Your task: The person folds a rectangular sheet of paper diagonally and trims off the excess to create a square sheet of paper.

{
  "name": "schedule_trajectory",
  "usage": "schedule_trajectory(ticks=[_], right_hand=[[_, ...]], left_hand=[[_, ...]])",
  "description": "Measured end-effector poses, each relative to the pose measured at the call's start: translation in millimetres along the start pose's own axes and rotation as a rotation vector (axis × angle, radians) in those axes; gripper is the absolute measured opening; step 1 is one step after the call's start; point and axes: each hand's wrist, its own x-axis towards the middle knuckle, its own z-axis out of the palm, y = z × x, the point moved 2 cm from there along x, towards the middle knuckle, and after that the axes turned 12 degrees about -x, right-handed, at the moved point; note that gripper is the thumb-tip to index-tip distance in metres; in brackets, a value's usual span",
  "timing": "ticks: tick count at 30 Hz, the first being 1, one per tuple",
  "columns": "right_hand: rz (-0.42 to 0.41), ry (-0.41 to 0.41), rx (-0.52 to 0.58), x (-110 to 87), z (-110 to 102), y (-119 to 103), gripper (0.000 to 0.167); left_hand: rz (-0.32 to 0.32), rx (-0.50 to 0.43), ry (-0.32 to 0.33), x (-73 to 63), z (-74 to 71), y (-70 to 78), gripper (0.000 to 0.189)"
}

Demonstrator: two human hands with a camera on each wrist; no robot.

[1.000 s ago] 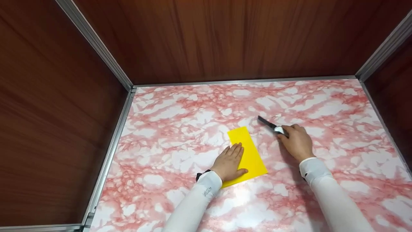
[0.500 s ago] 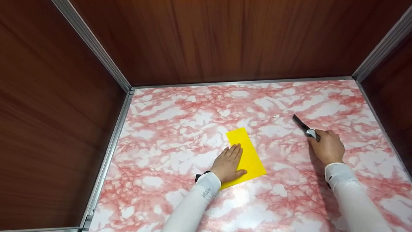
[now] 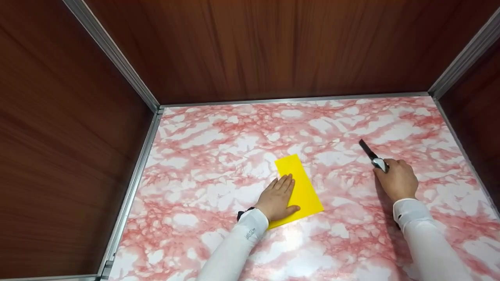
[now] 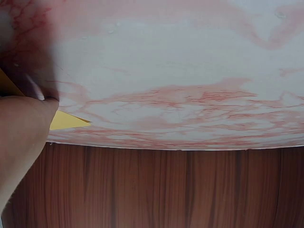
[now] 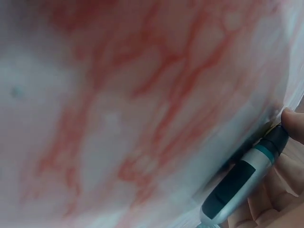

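My left hand (image 3: 275, 198) lies flat with straight fingers on a yellow sheet of paper (image 3: 306, 189), thumb spread towards its near edge. In the left wrist view, only a corner of the yellow sheet (image 4: 69, 121) shows past the hand (image 4: 26, 128). Off to the right, my right hand (image 3: 399, 179) grips what looks like a utility knife (image 3: 379, 164). Its flat black blade-like part points away and slightly left, apart from the paper. In the right wrist view, the knife's grey handle (image 5: 237, 183) has dark panels and a teal band; thumb and fingers curl round it.
A table (image 3: 218, 191) with a red-and-white marbled surface lies beneath both hands. Brown wood-grain panels (image 3: 273, 50) with metal edge strips (image 3: 133, 78) stand at the back, left and right.
My right hand has moved to the right with the knife, away from the yellow paper, and has stayed nearly still over the last half second. The left hand has kept its place.
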Motion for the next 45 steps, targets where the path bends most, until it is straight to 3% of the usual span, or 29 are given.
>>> schedule_trajectory(ticks=[5,9,13,15,17,19,22,25,29,35,45], right_hand=[[0.003,0.000,0.001,0.4,-0.2,2.2,0.048],[0.008,0.005,0.006,-0.9,0.4,2.0,0.057],[-0.030,0.095,0.022,-4.0,-0.4,-8.7,0.063],[-0.128,0.194,0.037,-5.4,0.3,-23.1,0.058],[-0.284,0.265,0.029,-9.7,4.4,-44.7,0.050],[-0.479,0.272,-0.023,-19.8,13.5,-70.7,0.048],[-0.732,0.115,-0.096,-45.0,30.8,-109.5,0.056],[-0.867,-0.066,-0.115,-68.6,43.9,-137.9,0.066],[-0.901,-0.162,-0.112,-82.2,51.4,-157.7,0.073],[-0.873,-0.246,-0.104,-85.4,54.8,-164.6,0.076],[-0.886,-0.217,-0.131,-88.5,58.2,-163.4,0.068]], left_hand=[[-0.001,0.006,-0.002,0.3,0.0,1.0,0.088],[0.001,0.008,0.002,1.2,0.5,1.3,0.088],[0.004,0.002,0.002,1.6,0.4,1.3,0.088],[0.003,0.001,0.000,1.6,-0.4,1.3,0.088],[0.001,0.001,-0.004,2.0,-1.1,0.9,0.088],[-0.002,0.003,-0.008,2.4,-1.8,0.7,0.088],[0.005,0.010,-0.006,3.9,-2.7,0.5,0.088],[0.027,0.035,0.010,6.5,-4.0,0.1,0.087],[0.054,0.071,0.014,9.9,-4.1,-2.1,0.087],[0.044,0.050,0.006,7.0,-3.4,-4.3,0.086],[-0.047,0.076,0.057,-26.0,10.3,15.9,0.077]])
